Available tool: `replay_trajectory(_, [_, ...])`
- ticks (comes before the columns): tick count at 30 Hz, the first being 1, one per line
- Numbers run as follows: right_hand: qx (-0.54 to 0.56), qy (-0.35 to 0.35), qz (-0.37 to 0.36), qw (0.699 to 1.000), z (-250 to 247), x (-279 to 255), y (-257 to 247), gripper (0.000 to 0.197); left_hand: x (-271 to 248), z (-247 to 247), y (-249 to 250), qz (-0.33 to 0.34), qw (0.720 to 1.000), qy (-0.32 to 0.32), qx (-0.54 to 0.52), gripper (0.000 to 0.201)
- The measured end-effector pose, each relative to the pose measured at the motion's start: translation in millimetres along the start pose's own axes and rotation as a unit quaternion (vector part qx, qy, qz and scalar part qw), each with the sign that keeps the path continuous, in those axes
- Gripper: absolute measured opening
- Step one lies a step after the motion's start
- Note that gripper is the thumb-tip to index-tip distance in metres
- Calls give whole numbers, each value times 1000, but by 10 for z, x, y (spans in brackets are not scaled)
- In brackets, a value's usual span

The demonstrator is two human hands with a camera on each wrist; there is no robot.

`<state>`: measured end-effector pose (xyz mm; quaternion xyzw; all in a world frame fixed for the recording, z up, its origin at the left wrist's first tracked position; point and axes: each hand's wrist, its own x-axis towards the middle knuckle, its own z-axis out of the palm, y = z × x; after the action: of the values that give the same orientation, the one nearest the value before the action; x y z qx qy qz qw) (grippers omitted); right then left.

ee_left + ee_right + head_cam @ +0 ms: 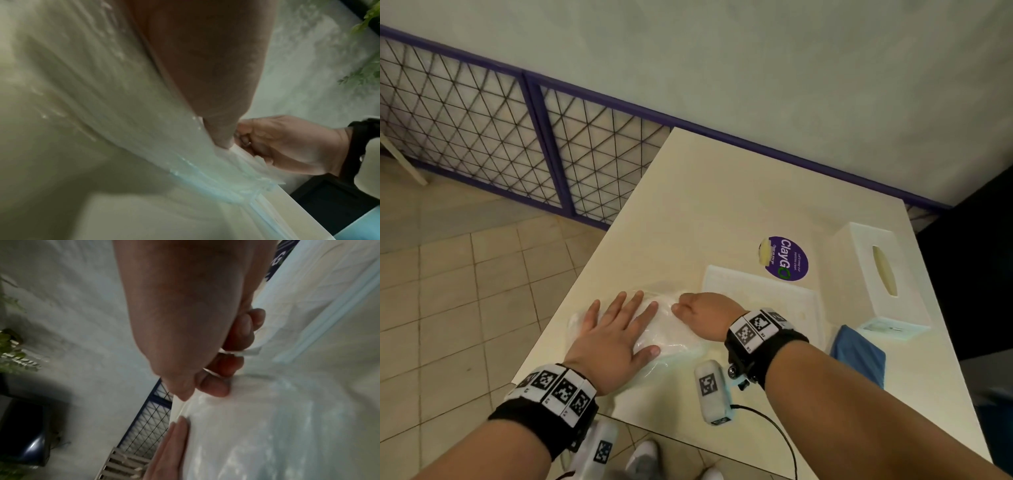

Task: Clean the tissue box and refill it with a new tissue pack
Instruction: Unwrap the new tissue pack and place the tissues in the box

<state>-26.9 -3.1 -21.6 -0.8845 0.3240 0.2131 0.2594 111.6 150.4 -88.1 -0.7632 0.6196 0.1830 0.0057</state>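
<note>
A new tissue pack in clear plastic wrap lies near the table's left front edge. My left hand presses flat on it with fingers spread straight. My right hand has its fingers curled and pinches the wrap at the pack's far right end; the same pinch shows in the left wrist view on the pack. The white tissue box stands at the right with its oval slot up. Its flat white lid or base panel lies between the box and the pack.
A folded blue cloth lies in front of the box. A purple round sticker marks the cream table. A small white tagged device with a black cable sits near the front edge. Tiled floor and a mesh fence are at left.
</note>
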Motion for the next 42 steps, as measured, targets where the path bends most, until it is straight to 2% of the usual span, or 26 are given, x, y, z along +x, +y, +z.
replay_trajectory(5, [-9, -38, 136, 990, 28, -27, 273, 30, -37, 75, -31, 3, 998, 58, -14, 82])
replay_trajectory(7, [16, -14, 175, 984, 24, -21, 273, 22, -57, 117, -39, 8, 997, 79, -8, 77])
replay_trajectory(9, [114, 37, 196, 973, 3, 0, 231, 21, -78, 141, -34, 12, 997, 76, 11, 73])
replay_trajectory(12, [217, 128, 181, 951, -44, 64, 113, 26, -98, 168, -18, 22, 996, 83, 34, 71])
replay_trajectory(15, [191, 164, 151, 956, -22, 108, -12, 33, -105, 194, -20, 20, 995, 87, 44, 72])
replay_trajectory(18, [179, 147, 148, 961, 47, 114, -53, 40, -111, 201, -7, 11, 995, 86, 50, 72])
replay_trajectory(21, [158, 127, 152, 967, 131, 140, -52, 26, -118, 209, 8, 4, 994, 93, 49, 72])
replay_trajectory(24, [169, 139, 147, 965, 169, 120, -78, 31, -127, 209, 20, 1, 994, 98, 46, 71])
replay_trajectory(29, [249, 184, 149, 939, 165, 26, -113, 31, -139, 199, 34, -5, 995, 93, 46, 70])
replay_trajectory(31, [299, 181, 164, 922, 184, 24, -120, 39, -139, 196, 38, -7, 995, 87, 46, 70])
replay_trajectory(33, [345, 153, 179, 908, 184, 20, -118, 46, -135, 196, 43, -9, 995, 84, 45, 70])
replay_trajectory(35, [355, 98, 176, 913, 166, 8, -124, 39, -142, 186, 44, -11, 995, 91, 35, 72])
replay_trajectory(38, [344, 70, 165, 922, 131, -8, -148, 38, -179, 134, 63, -22, 992, 124, -5, 86])
replay_trajectory(40, [333, 98, 161, 924, 85, -12, -175, 41, -218, 79, 81, -49, 991, 122, -24, 107])
replay_trajectory(42, [361, 121, 167, 910, 25, -27, -176, 46, -267, 47, 82, -69, 991, 110, -20, 120])
